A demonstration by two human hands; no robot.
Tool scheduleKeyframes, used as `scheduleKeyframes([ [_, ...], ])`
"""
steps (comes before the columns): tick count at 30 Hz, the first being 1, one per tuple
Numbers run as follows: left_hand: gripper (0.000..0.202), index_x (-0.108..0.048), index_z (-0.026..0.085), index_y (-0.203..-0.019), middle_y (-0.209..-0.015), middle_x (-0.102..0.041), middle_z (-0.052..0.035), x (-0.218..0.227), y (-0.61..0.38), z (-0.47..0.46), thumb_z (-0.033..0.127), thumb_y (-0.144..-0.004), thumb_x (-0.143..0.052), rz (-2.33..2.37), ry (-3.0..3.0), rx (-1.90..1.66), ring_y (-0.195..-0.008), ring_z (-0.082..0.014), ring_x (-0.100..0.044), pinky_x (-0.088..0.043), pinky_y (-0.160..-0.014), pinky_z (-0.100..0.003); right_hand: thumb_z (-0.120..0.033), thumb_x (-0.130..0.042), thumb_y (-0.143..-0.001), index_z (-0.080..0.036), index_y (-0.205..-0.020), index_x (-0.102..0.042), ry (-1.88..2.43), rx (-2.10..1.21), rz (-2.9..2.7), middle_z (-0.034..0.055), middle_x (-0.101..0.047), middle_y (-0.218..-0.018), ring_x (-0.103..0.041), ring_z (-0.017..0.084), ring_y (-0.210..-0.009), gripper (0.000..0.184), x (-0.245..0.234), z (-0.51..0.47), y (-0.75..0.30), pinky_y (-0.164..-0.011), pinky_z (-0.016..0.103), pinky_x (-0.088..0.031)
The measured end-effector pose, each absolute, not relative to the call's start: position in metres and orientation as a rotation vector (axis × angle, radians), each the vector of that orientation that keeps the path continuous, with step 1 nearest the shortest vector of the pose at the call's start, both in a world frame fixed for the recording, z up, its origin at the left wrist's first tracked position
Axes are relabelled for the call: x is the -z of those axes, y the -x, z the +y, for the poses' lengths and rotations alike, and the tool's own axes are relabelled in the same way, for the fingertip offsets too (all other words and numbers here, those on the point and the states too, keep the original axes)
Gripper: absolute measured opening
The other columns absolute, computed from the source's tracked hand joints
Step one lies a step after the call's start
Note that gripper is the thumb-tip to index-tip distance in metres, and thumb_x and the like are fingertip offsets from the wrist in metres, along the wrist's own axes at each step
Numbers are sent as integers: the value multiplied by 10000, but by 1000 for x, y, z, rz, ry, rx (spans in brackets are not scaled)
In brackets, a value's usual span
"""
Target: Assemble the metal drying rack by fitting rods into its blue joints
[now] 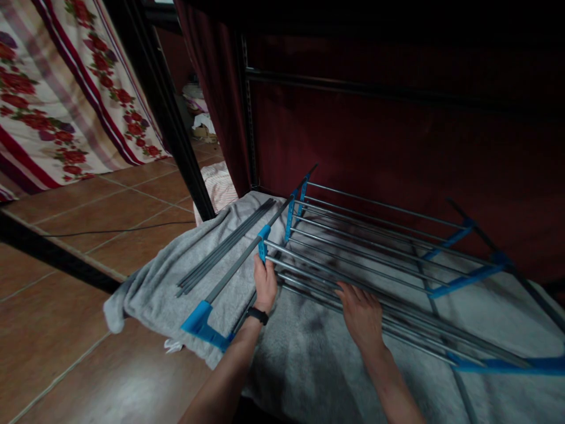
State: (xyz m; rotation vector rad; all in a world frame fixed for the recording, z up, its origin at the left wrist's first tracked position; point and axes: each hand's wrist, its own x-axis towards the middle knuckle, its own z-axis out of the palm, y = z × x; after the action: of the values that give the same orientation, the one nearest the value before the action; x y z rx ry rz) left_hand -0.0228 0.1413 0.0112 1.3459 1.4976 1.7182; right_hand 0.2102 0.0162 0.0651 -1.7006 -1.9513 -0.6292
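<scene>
A rack of grey metal rods (pixel 353 235) with blue plastic joints lies across a bed. My left hand (pixel 265 285), with a black band on its wrist, is closed around the lower end of a blue plastic connector (pixel 263 242) at the rack's near left side. Several rods run rightward from there. My right hand (pixel 362 312) has its fingers curled over the near metal rods, about a third of the way along; its thumb is hidden. A blue corner piece (pixel 205 327) sits at the near end of the left side pole (pixel 233 271).
Several loose grey rods (pixel 227 244) lie left of the rack on the grey blanket (pixel 163 277). Black bed-frame posts (pixel 176 129) stand at left. Dark red cloth (pixel 375 135) hangs behind. A floral curtain (pixel 88 88) hangs beyond the tiled floor (pixel 110 218), where a thin cable (pixel 119 229) runs.
</scene>
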Motion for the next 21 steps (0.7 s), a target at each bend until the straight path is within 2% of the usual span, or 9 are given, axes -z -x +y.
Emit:
scheduleKeyframes([
  [5, 335, -534, 236, -978, -872, -561, -39, -9, 23, 143, 563, -984, -461, 1519, -1349, -1732, -821, -223, -545, -497, -874, -412, -290, -508, -1058, -233, -1087, -697, 1714, 599, -1962, 27, -744, -846, -644, 175, -704, 199, -66, 16, -209, -702, 342, -399],
  [11, 338, -520, 244, -972, -885, -554, -67, -10, 25, 149, 577, -947, -472, 1561, -1362, -1748, -853, -274, -553, -477, -891, -502, -279, -529, -1047, -248, -1065, -701, 1769, 567, -1950, 31, -755, -883, -661, 175, -727, 175, -68, 19, -205, -703, 338, -418],
  [15, 344, -453, 285, -938, -868, -522, -28, -18, 26, 147, 626, -901, -478, 1606, -1368, -1710, -857, -251, -520, -473, -928, -460, -287, -565, -1034, -266, -1080, -695, 1921, 434, -1977, 21, -759, -915, -688, 162, -792, 140, -78, 20, -197, -699, 317, -439],
  [18, 367, -367, 307, -871, -826, -453, 11, -27, 25, 149, 650, -844, -493, 1637, -1369, -1687, -866, -257, -501, -458, -1005, -509, -343, -553, -1044, -272, -1084, -680, 1992, 335, -2017, -1, -758, -941, -690, 163, -836, 150, -84, 25, -196, -729, 310, -452],
  [21, 343, -332, 315, -859, -785, -402, 0, -33, 24, 153, 592, -823, -531, 1630, -1380, -1661, -894, -304, -519, -443, -1045, -573, -394, -496, -1069, -275, -1137, -658, 1972, 305, -2031, -14, -756, -1003, -680, 161, -903, 213, -85, 28, -198, -777, 309, -459],
])
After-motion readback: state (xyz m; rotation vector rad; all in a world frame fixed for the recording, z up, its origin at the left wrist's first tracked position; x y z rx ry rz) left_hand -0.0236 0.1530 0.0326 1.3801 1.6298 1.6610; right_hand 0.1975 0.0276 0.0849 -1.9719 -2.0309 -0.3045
